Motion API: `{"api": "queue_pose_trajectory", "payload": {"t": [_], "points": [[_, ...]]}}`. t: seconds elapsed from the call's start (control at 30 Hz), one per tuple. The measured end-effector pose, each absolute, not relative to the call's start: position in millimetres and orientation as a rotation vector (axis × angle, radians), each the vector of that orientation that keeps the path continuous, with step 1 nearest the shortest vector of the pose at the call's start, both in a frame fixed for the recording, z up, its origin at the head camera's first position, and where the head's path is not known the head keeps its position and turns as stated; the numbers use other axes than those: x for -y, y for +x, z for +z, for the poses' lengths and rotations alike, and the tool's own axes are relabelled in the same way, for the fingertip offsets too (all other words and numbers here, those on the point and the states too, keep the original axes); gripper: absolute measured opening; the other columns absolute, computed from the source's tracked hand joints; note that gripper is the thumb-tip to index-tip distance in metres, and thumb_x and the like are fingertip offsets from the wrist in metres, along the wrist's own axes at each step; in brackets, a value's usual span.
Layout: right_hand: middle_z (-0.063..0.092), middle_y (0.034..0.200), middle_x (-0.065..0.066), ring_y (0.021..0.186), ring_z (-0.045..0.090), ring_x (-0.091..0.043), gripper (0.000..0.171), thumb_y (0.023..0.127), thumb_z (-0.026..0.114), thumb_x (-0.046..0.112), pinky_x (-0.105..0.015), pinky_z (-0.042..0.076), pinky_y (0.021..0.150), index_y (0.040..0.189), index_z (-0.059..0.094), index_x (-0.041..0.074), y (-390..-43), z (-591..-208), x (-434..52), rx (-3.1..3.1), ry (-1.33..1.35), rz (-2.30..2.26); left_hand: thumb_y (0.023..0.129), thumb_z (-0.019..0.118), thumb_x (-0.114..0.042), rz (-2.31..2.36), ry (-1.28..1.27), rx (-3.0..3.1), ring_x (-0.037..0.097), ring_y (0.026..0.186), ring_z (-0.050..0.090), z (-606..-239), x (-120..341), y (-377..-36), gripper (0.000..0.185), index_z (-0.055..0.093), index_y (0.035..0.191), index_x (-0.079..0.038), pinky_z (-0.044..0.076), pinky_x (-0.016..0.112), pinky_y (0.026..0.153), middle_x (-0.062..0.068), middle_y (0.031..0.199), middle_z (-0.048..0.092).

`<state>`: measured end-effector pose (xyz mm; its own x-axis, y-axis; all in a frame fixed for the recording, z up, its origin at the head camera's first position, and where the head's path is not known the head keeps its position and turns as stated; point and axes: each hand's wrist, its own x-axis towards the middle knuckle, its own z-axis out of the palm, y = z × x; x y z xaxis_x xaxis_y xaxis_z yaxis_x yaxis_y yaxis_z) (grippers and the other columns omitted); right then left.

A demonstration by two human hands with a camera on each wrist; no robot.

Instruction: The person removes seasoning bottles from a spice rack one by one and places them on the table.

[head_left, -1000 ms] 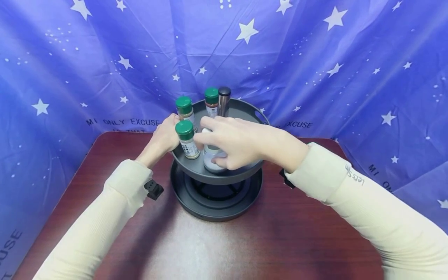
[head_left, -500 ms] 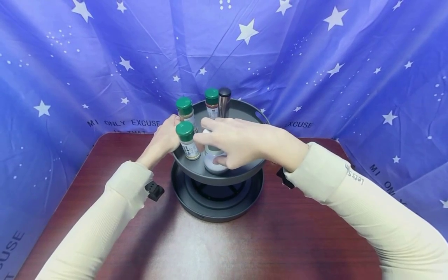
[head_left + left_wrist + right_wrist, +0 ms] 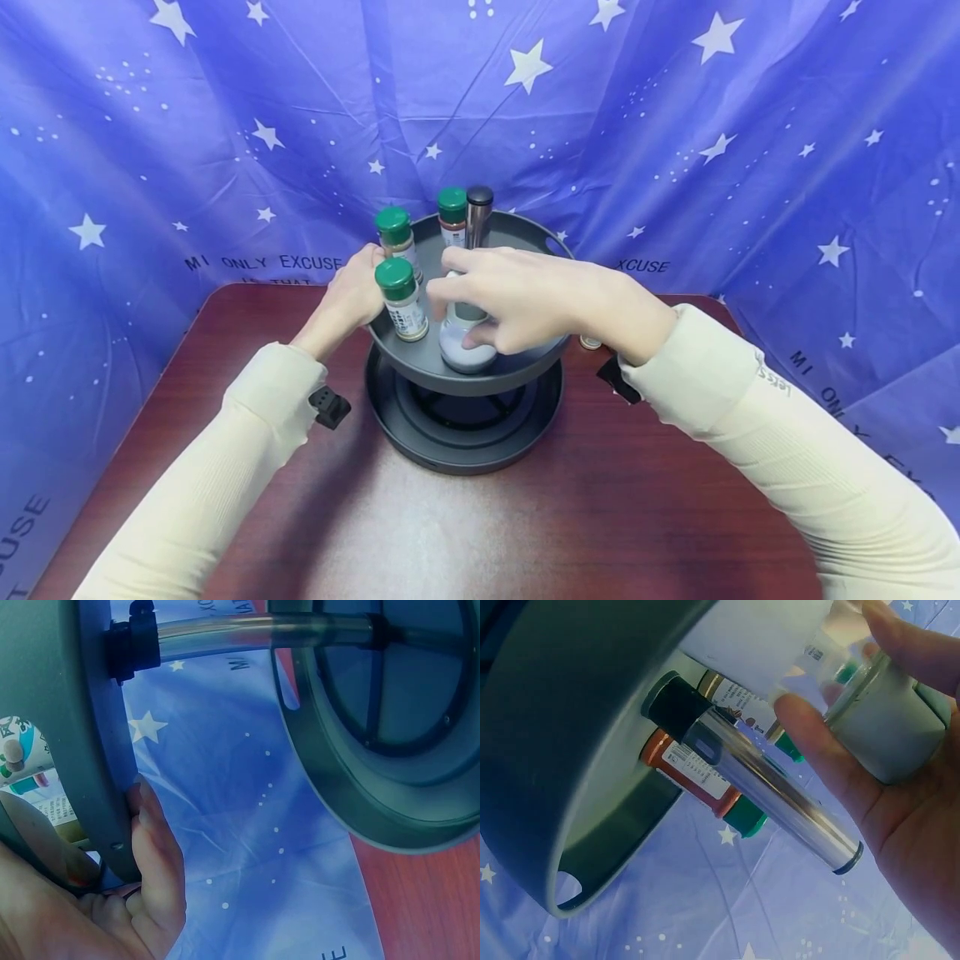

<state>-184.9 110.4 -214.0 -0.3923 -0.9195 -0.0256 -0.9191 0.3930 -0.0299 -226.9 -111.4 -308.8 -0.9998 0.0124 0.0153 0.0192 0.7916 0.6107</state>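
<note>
My left hand grips the rim of the upper tray of a dark two-tier turntable; in the left wrist view, the fingers curl round the edge by a handle cutout. On that tray, near its front, my right hand holds a clear jar with white contents and a grey-green upper part, thumb and fingers on its sides. Left of the jar stands a green-capped spice bottle. Another green-capped bottle is behind it. A third spice bottle stands beside a slim shiny cylinder with black ends.
The lower tray sits on the reddish wooden table, joined to the upper one by a metal post. The base of a small container shows on the right under my forearm. A blue starry curtain hangs round the table.
My right hand and the jar have shifted slightly to the right, uncovering the small container's base under the forearm. My left hand has stayed on the rim.
</note>
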Motion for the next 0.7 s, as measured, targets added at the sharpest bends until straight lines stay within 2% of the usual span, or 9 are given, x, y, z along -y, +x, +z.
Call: {"api": "queue_pose_trajectory", "payload": {"t": [0.27, 0.47, 0.7], "points": [[0.050, 0.098, -0.001, 0.085, 0.052, -0.018, 0.027, 0.084, 0.076, 0.021, -0.035, 0.045, 0.077, 0.106, 0.061, 0.019, -185, -210, -114, -2.592, -1.695, -0.036, 0.106, 0.011, -0.033, -1.015, -0.034, 2.956, 0.046, 0.118, 0.055, -309, 112, -227, 0.051, 0.049, 0.124, -0.002, 0.044, 0.058, 0.099, 0.024, 0.125, 0.057], [0.054, 0.107, -0.001, 0.088, 0.052, -0.019, 0.025, 0.085, 0.076, 0.022, -0.037, 0.046, 0.085, 0.105, 0.062, 0.018, -186, -204, -122, -2.626, -1.655, -0.099, 0.106, 0.012, -0.033, -1.018, -0.026, 2.956, 0.046, 0.118, 0.055, -309, 112, -227, 0.051, 0.049, 0.124, -0.002, 0.044, 0.058, 0.099, 0.024, 0.125, 0.057], [0.055, 0.110, 0.001, 0.090, 0.051, -0.016, 0.023, 0.086, 0.076, 0.023, -0.036, 0.046, 0.084, 0.105, 0.063, 0.020, -186, -197, -135, -2.683, -1.535, -0.184, 0.106, 0.011, -0.034, -1.030, -0.012, 2.964, 0.047, 0.120, 0.055, -309, 112, -227, 0.052, 0.048, 0.126, -0.003, 0.044, 0.059, 0.098, 0.024, 0.127, 0.056]]}}
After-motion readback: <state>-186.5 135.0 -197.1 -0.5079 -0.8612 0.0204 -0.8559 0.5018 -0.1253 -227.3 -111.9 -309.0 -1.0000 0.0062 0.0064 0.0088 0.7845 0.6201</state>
